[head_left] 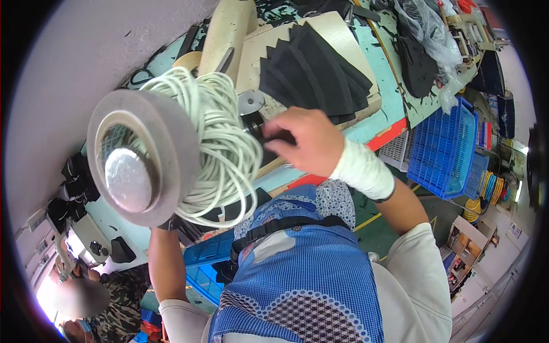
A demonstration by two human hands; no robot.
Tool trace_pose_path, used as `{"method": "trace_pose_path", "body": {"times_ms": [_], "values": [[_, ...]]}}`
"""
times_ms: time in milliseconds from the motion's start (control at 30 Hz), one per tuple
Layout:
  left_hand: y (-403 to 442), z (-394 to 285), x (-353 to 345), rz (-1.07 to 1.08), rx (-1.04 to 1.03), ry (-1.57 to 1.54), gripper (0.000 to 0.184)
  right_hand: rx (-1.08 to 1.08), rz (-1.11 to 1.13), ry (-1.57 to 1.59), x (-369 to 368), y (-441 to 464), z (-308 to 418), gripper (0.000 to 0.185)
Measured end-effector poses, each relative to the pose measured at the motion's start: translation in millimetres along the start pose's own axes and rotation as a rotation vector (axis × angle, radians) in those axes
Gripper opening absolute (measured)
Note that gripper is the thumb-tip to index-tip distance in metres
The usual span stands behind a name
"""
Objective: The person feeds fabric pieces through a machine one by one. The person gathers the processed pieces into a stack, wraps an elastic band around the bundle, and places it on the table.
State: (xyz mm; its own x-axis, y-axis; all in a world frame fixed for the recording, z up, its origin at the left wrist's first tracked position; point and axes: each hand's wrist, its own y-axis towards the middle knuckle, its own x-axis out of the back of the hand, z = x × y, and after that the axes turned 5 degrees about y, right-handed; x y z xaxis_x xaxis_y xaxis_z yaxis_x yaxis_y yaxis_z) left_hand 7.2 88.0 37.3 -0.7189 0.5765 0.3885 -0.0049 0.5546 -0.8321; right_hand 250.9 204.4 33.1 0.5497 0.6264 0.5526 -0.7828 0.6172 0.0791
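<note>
Firstly, edges: table (394, 103), near border finished with a red strip (389, 135), running slantwise in front of the wearer's waist. Open room: a stretch of green floor (366, 212) with yellow lines, right of the apron (309, 268). At left and far side, a grey wall (131, 34) bounds the table.

Surface: pale green, worn, strewn with dark scraps along the far part. On it, a cream board (251, 57) bearing dark fabric pieces (314, 68), fanned and overlapping.

Principal item: spool of white cord (220, 137), one, loosely wound, grey flange (177, 154) towards the camera, over the table's left portion. Left hand: hidden behind the spool, only the forearm (166, 263) showing; finger state cannot be told. Right hand (306, 140): wrist wrapped in white, thumb and forefinger parted beside a black cylinder (253, 123); blurred, so whether they grip it cannot be told.

Surroundings: scissors (143, 74), dark handles, partly behind the cord; clear plastic bag (429, 34), far right of the table; blue crate (437, 151), just beyond the table's right end, narrowing the way there; shelf unit (466, 246), farther right; co-worker in camouflage clothing (117, 306), lower left.
</note>
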Motion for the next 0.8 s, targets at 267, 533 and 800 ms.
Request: {"method": "trace_pose_path", "body": {"times_ms": [267,533,800], "values": [[4,52,-118,-0.135,-0.422,0.237,0.041,0.076,-0.179,-0.556,66,-10,-3,0.01],[5,76,-189,-0.345,-0.313,-0.022,0.036,-0.33,0.01,-0.727,42,26,-25,0.062],[-28,72,-149,-0.237,-0.35,-0.141,0.023,-0.097,-0.054,-0.774,46,27,-48,0.082]]}}
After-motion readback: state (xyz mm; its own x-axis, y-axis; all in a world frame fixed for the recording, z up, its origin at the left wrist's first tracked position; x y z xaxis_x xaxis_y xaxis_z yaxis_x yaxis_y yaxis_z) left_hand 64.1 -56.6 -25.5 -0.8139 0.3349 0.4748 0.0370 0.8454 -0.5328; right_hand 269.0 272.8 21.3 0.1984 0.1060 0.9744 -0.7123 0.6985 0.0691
